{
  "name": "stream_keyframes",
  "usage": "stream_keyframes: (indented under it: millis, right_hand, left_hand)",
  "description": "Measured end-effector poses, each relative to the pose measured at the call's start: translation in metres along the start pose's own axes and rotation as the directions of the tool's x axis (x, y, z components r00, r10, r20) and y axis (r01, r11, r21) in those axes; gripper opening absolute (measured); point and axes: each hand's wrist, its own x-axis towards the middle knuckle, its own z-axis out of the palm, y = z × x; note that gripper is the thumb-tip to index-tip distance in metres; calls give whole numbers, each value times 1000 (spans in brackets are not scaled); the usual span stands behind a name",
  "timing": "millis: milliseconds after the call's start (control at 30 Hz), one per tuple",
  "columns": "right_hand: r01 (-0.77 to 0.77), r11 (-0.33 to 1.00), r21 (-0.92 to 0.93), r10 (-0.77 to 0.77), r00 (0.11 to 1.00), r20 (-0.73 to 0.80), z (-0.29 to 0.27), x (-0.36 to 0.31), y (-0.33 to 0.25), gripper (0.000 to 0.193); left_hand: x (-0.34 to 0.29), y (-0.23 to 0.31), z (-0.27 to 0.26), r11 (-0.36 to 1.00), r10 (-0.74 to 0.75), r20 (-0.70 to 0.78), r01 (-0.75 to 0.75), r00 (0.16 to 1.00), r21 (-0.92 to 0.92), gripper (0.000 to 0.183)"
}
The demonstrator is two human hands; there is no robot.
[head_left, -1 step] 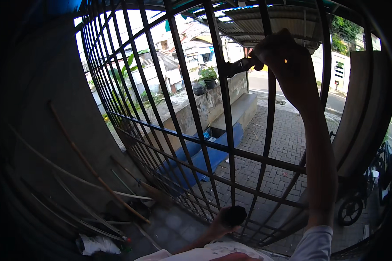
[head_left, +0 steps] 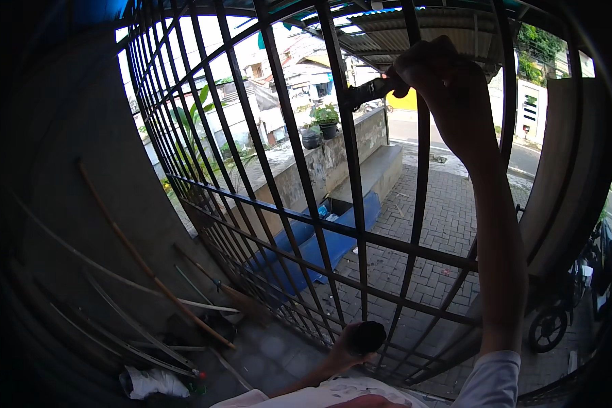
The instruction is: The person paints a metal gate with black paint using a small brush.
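My right hand (head_left: 436,68) is raised in front of the dark metal bars, fingers closed round what looks like a paintbrush (head_left: 372,91). The brush's dark tip touches an upright bar (head_left: 347,129) of the grille. Low down, close to my body, my left hand (head_left: 345,343) is wrapped round a small round container (head_left: 366,338) that looks black from above. What is inside it is too dark to make out.
Long poles (head_left: 149,268) lean against the wall on the left, with a white bag (head_left: 155,384) on the floor below. Beyond the bars are a blue sheet (head_left: 296,255), potted plants (head_left: 326,121), paving (head_left: 432,211) and a motorcycle (head_left: 549,330) at right.
My right hand and the brush have moved slightly upward along the upright bar. My left hand and the container stay almost in place.
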Motion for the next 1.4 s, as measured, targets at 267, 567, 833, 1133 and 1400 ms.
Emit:
stream_keyframes:
  millis: [267, 567, 833, 1133, 1400]
  right_hand:
    - [50, 998, -45, -57, 982, -178, 0, 3, -1, 20]
    - [74, 996, -56, -80, 991, -110, -2, 0, 0, 20]
    - [-19, 994, 106, 25, 998, -59, 10, -37, -3, 13]
    - [85, 994, -65, -96, 977, -192, -2, 7, 8, 20]
    - [-140, 987, 73, 138, 990, 34, 7, -59, -14, 12]
  left_hand:
    - [11, 18, 8, 1000, -18, 4, 18, 1000, 0, 83]
    - [7, 16, 11, 999, -14, 22, 13, 1000, 36, 84]
    - [2, 6, 1, 996, 55, -31, -52, 998, 70, 86]
    - [0, 9, 8, 998, 18, -2, -17, 1000, 55, 85]
    - [-6, 2, -3, 999, 19, -16, -19, 1000, 30, 86]
